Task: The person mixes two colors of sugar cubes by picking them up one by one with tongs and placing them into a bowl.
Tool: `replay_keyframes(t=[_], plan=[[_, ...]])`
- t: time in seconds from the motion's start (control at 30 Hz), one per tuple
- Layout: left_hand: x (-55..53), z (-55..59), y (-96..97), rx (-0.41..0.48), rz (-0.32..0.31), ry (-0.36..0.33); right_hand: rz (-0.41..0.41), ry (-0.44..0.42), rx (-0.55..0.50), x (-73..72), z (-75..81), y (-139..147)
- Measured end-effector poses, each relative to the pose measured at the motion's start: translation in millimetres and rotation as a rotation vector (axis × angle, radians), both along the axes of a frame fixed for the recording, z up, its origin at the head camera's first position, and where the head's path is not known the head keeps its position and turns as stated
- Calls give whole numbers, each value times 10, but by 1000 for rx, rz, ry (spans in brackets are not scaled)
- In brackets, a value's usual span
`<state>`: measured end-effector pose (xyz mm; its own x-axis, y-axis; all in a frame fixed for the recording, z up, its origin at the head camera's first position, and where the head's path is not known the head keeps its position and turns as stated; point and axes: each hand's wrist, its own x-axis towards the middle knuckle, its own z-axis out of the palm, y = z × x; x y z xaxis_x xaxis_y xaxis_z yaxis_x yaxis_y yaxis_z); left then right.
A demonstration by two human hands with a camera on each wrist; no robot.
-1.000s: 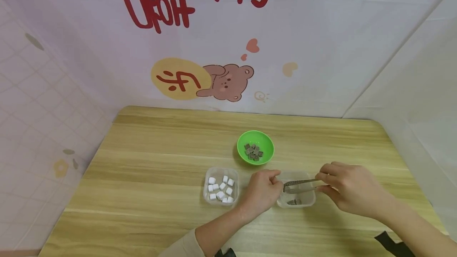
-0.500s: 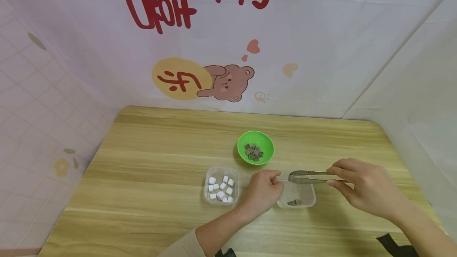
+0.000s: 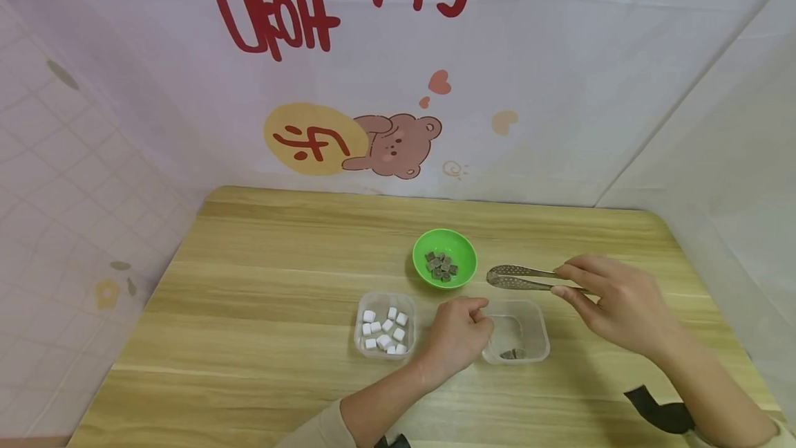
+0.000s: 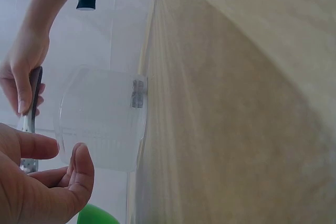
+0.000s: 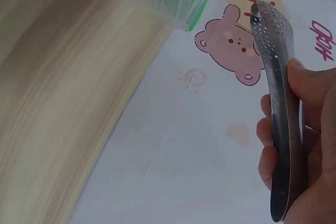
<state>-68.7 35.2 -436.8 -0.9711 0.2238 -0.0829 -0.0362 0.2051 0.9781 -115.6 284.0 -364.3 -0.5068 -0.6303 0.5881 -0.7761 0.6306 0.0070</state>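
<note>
My right hand (image 3: 622, 303) grips metal tongs (image 3: 519, 278) with perforated ends, their tips pointing left, above the table between the green bowl (image 3: 466, 247) and a clear plastic container (image 3: 536, 327). A small brownish patch shows at the tong tips (image 5: 257, 11); I cannot tell if it is a cube. My left hand (image 3: 457, 334) is at the container's left side, and in the left wrist view its curled fingers (image 4: 42, 145) and thumb pinch the rim. Brown cubes (image 3: 513, 353) lie at the container's near side. Several more brown cubes (image 3: 441, 266) sit in the bowl.
Left of my left hand stands another clear container (image 3: 361, 337) with several white cubes (image 3: 383, 341). All stand on a wood-grain table (image 3: 280, 261). A white printed curtain (image 3: 547, 54) hangs behind the table, with pale walls at both sides.
The tongs have risen out of the right container and moved away from me, toward the green bowl's right side, with my right hand. My left hand has stayed at the container.
</note>
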Motion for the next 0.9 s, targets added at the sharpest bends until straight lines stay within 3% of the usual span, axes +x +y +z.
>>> replay_keyframes(t=[0.27, 0.9], plan=[[6, -3, -8, 2, -1, 12, 16, -14, -104, -160, -99, -142], [0, -2, -20, 2, -7, 24, 35, -106, -83, -356, -336, -317]])
